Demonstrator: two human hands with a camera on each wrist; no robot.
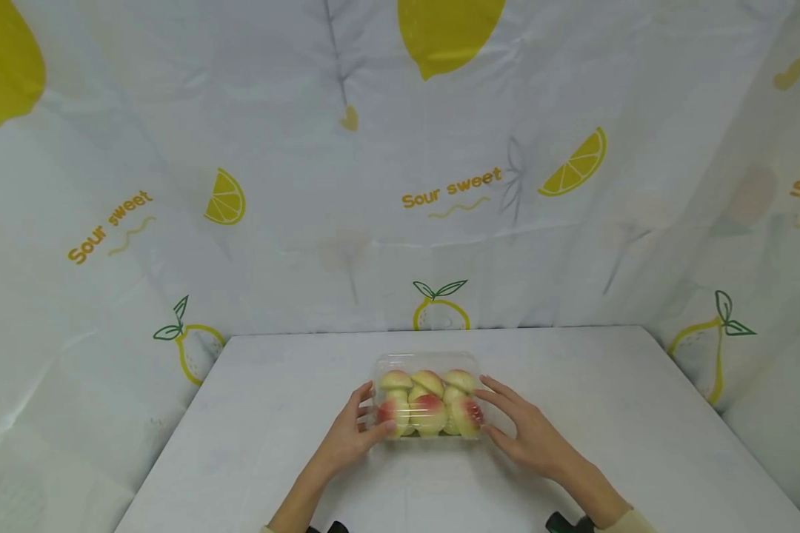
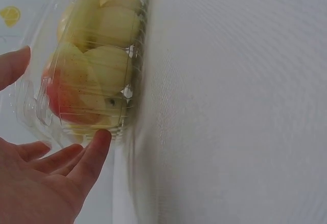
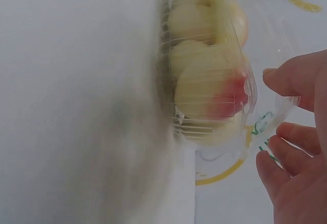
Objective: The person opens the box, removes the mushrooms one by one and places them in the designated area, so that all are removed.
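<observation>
A clear plastic clamshell box (image 1: 427, 403) of yellow-and-red peaches sits closed on the white table (image 1: 273, 422), near its middle. My left hand (image 1: 372, 411) is against the box's left end, fingers fairly straight. In the left wrist view its fingers (image 2: 97, 147) touch the box's (image 2: 97, 66) lower corner, while the thumb (image 2: 13, 66) stays apart from it. My right hand (image 1: 492, 407) flanks the box's right end. Its fingers (image 3: 286, 132) and thumb (image 3: 286, 78) lie by the lid's rim of the box (image 3: 209, 71), and I see no firm grip.
White sheeting printed with lemons and "Sour sweet" (image 1: 450, 189) walls in the table at the back and both sides. Bare tabletop (image 1: 640, 414) lies to the left and right of the box. The table's front edge is near my forearms.
</observation>
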